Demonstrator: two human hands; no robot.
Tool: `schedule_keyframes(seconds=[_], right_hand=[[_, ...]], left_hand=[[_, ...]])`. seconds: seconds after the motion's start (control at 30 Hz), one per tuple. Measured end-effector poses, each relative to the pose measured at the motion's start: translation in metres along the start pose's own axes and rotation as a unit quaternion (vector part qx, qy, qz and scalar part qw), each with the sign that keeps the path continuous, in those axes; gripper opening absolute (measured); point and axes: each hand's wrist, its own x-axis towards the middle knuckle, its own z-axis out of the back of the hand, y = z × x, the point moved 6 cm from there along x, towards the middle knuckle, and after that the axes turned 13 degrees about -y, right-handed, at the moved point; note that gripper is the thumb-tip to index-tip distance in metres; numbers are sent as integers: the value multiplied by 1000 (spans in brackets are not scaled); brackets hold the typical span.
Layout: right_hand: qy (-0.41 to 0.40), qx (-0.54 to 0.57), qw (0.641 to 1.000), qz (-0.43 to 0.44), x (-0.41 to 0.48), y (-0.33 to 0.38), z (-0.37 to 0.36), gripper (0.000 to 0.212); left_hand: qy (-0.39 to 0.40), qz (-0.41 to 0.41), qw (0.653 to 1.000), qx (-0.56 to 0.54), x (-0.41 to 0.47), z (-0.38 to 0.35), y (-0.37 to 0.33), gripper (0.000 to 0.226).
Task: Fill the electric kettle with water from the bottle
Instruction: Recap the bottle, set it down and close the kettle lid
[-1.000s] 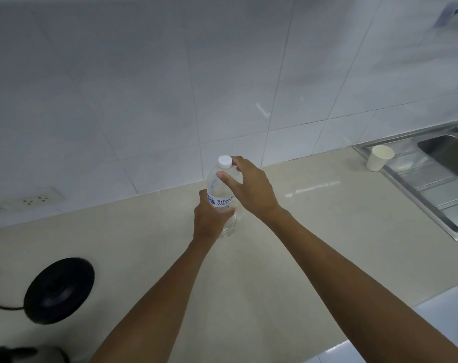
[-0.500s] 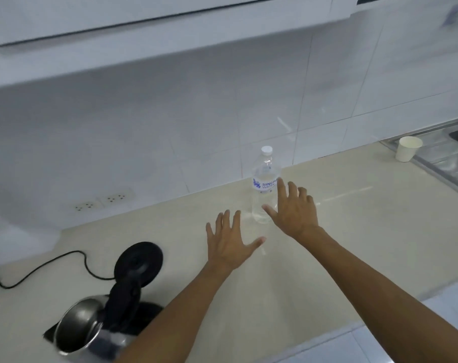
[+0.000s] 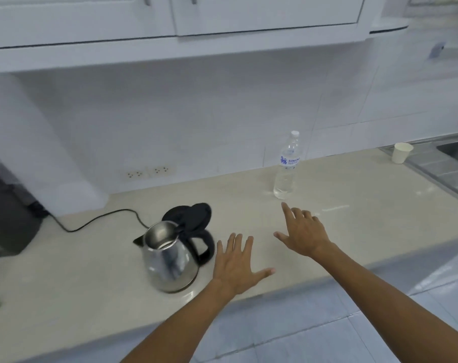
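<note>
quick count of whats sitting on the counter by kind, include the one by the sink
kettle: 1
kettle base: 1
water bottle: 1
paper cup: 1
total: 4

Bottle (image 3: 287, 166) label: blue "SING…", rest unreadable.

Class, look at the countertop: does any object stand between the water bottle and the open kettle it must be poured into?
Nothing visible does. The bottle stands upright with its cap on, right of the kettle, whose lid is flipped open. Only bare countertop lies between them. Both hands hover open, nearer the viewer.
</note>
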Motion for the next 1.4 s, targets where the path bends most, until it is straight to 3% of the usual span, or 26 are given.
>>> schedule_keyframes(seconds=[0.27, 0.5, 0.77, 0.87, 1.1, 1.4], right_hand=[[48, 9, 997, 64, -46, 91, 20, 107], [22, 39, 994, 99, -41, 158, 51, 113], [-72, 77, 989, 108, -11, 200, 90, 100], [-89, 73, 987, 111, 5, 206, 97, 89], [-83, 98, 976, 174, 36, 217, 114, 65], [-79, 138, 947, 278, 58, 276, 120, 76]], left_hand=[[-81, 13, 995, 54, -88, 40, 76, 115], [-213, -5, 974, 72, -125, 76, 141, 105], [-161, 93, 975, 119, -111, 85, 207, 119], [-136, 109, 978, 114, -94, 86, 215, 110], [-112, 168, 979, -37, -60, 80, 232, 102], [-120, 196, 965, -128, -56, 72, 248, 106]])
